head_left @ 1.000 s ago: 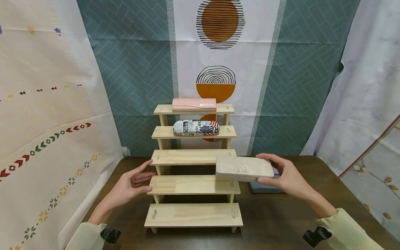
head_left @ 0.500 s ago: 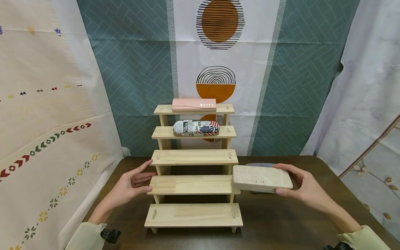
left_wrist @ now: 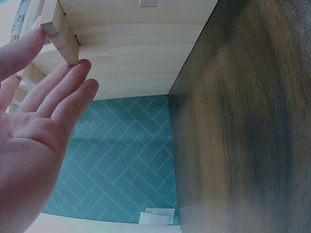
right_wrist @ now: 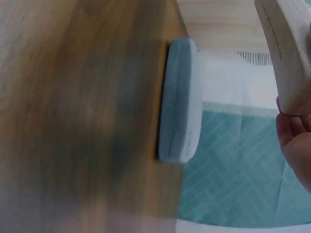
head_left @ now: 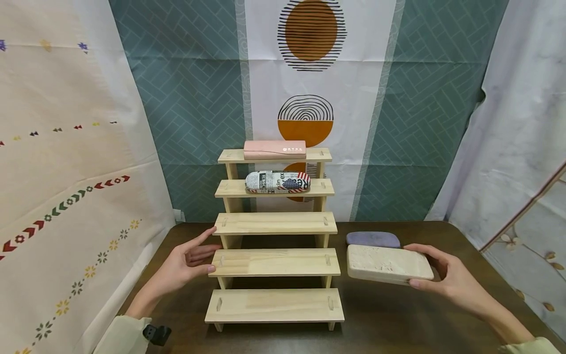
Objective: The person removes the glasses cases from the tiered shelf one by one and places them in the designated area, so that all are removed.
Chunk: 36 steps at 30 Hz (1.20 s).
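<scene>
In the head view my right hand [head_left: 448,280] grips the right end of a cream glasses case [head_left: 389,264], held in the air to the right of a wooden step shelf [head_left: 274,263]. My left hand [head_left: 183,268] holds the shelf's left side. In the left wrist view, the thumb and fingers meet a board's end [left_wrist: 63,36] from opposite sides. Behind the cream case lies a blue-grey glasses case [head_left: 373,239], partly hidden by it; the right wrist view shows it on the table, apart from the held case.
A pink glasses case [head_left: 274,150] lies on the top tier. On the tier below is a newspaper-print glasses case [head_left: 277,181]. The dark wooden table [head_left: 389,314] ends at a patterned cloth backdrop [head_left: 199,98], with more cloth on both sides.
My right hand has carried the cream glasses case right and downward, away from the shelf, bringing the top of the blue-grey case into view. My left hand stays put.
</scene>
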Available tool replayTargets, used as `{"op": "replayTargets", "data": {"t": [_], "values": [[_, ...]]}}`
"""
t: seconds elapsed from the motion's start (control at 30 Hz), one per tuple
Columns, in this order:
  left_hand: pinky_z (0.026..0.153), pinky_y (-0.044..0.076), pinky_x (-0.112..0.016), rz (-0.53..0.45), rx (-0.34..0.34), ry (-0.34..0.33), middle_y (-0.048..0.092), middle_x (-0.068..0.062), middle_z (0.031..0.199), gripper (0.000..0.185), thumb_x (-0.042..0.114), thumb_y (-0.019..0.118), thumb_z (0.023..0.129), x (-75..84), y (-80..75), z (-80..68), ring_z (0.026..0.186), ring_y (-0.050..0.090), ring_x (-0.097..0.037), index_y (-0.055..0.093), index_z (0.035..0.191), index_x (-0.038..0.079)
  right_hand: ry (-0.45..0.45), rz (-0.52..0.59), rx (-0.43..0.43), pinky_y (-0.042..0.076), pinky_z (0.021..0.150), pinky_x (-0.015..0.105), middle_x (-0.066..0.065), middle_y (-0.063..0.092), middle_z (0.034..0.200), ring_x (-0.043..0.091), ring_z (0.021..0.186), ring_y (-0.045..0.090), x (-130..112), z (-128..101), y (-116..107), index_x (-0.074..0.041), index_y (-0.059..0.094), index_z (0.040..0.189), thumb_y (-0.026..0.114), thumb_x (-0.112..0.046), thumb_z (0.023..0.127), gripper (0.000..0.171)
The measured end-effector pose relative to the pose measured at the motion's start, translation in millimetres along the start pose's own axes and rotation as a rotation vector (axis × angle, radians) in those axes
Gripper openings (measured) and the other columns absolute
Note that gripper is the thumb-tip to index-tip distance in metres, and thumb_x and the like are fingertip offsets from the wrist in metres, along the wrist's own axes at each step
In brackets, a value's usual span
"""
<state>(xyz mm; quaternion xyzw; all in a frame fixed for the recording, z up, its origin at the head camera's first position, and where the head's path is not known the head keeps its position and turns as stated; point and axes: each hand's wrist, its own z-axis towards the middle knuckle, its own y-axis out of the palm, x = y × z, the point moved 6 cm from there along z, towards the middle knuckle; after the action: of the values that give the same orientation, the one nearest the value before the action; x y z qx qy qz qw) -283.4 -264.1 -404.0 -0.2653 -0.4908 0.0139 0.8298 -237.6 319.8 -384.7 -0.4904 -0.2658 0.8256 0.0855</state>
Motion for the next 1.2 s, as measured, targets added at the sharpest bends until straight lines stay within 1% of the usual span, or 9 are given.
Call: {"op": "replayTargets", "data": {"t": [0.2, 0.33, 0.4, 0.53, 0.67, 0.87, 1.0, 1.1, 1.2], "values": [[0.093, 0.058, -0.034, -0.001, -0.001, 0.01, 0.046, -0.025, 0.158, 0.092, -0.003, 0.082, 0.09, 1.0, -0.6, -0.7, 0.128, 0.064, -0.028, 0.032, 0.167, 0.009, 0.042, -0.01, -0.022, 0.055, 0.08, 0.025, 0.002, 0.064, 0.134, 0.013, 0.104, 0.065, 13, -11, -5, -0.003, 0.054, 0.149, 0.08, 0.007, 0.088, 0.067], [0.093, 0.058, -0.034, -0.009, -0.001, 0.0, 0.048, -0.023, 0.157, 0.093, -0.003, 0.082, 0.09, 1.5, -0.2, 0.0, 0.128, 0.064, -0.029, 0.032, 0.167, 0.01, 0.07, -0.012, -0.029, 0.055, 0.078, 0.025, -0.003, 0.064, 0.135, 0.012, 0.104, 0.064, 25, -18, -8, -0.002, 0.053, 0.15, 0.08, 0.007, 0.089, 0.067], [0.093, 0.058, -0.033, -0.013, -0.003, -0.005, 0.05, -0.023, 0.156, 0.093, -0.003, 0.082, 0.09, 1.4, 0.0, 0.6, 0.128, 0.064, -0.029, 0.032, 0.167, 0.011, 0.085, -0.016, -0.028, 0.055, 0.078, 0.025, -0.004, 0.064, 0.135, 0.012, 0.104, 0.064, 30, -21, -10, -0.003, 0.053, 0.15, 0.079, 0.007, 0.089, 0.067], [0.092, 0.058, -0.03, -0.016, 0.001, -0.004, 0.052, -0.024, 0.153, 0.093, -0.003, 0.082, 0.089, 1.4, 0.0, 1.0, 0.127, 0.065, -0.024, 0.033, 0.167, 0.01, 0.121, -0.044, -0.024, 0.054, 0.077, 0.026, -0.001, 0.065, 0.132, 0.012, 0.103, 0.064, 40, -27, -13, -0.004, 0.055, 0.149, 0.081, 0.003, 0.089, 0.065], [0.092, 0.058, -0.031, -0.008, 0.004, -0.001, 0.052, -0.025, 0.152, 0.093, -0.003, 0.082, 0.089, 0.3, 0.1, 0.7, 0.127, 0.065, -0.024, 0.033, 0.166, 0.009, 0.158, -0.061, -0.038, 0.053, 0.079, 0.026, 0.002, 0.066, 0.132, 0.011, 0.104, 0.063, 50, -33, -12, -0.005, 0.056, 0.147, 0.082, -0.001, 0.09, 0.063], [0.094, 0.058, -0.032, -0.01, 0.0, -0.01, 0.053, -0.022, 0.153, 0.093, -0.003, 0.082, 0.089, 0.5, 0.4, -0.2, 0.128, 0.064, -0.025, 0.033, 0.167, 0.011, 0.164, -0.077, -0.054, 0.05, 0.083, 0.023, 0.005, 0.064, 0.136, 0.007, 0.112, 0.06, 62, -37, -7, -0.002, 0.056, 0.146, 0.083, -0.003, 0.089, 0.063], [0.094, 0.058, -0.035, -0.012, -0.002, -0.015, 0.053, -0.021, 0.153, 0.093, -0.002, 0.082, 0.089, 1.2, 0.3, -0.4, 0.128, 0.064, -0.025, 0.033, 0.167, 0.012, 0.171, -0.083, -0.049, 0.05, 0.082, 0.022, 0.003, 0.063, 0.136, 0.005, 0.111, 0.059, 67, -37, -6, -0.001, 0.057, 0.146, 0.084, -0.003, 0.089, 0.063], [0.094, 0.058, -0.034, -0.014, -0.004, -0.017, 0.053, -0.022, 0.154, 0.093, -0.002, 0.082, 0.09, 0.9, 0.1, -0.6, 0.128, 0.064, -0.026, 0.032, 0.167, 0.012, 0.191, -0.071, -0.056, 0.05, 0.08, 0.024, 0.002, 0.063, 0.136, 0.005, 0.109, 0.058, 70, -37, -5, 0.0, 0.056, 0.146, 0.084, -0.004, 0.089, 0.064], [0.093, 0.058, -0.033, -0.015, -0.004, -0.015, 0.05, -0.022, 0.156, 0.093, -0.002, 0.082, 0.09, 1.0, 0.3, -0.4, 0.129, 0.063, -0.032, 0.032, 0.167, 0.011, 0.209, -0.07, -0.062, 0.05, 0.08, 0.023, 0.004, 0.062, 0.137, 0.004, 0.111, 0.057, 74, -37, -3, 0.0, 0.056, 0.146, 0.085, -0.005, 0.089, 0.064]]}}
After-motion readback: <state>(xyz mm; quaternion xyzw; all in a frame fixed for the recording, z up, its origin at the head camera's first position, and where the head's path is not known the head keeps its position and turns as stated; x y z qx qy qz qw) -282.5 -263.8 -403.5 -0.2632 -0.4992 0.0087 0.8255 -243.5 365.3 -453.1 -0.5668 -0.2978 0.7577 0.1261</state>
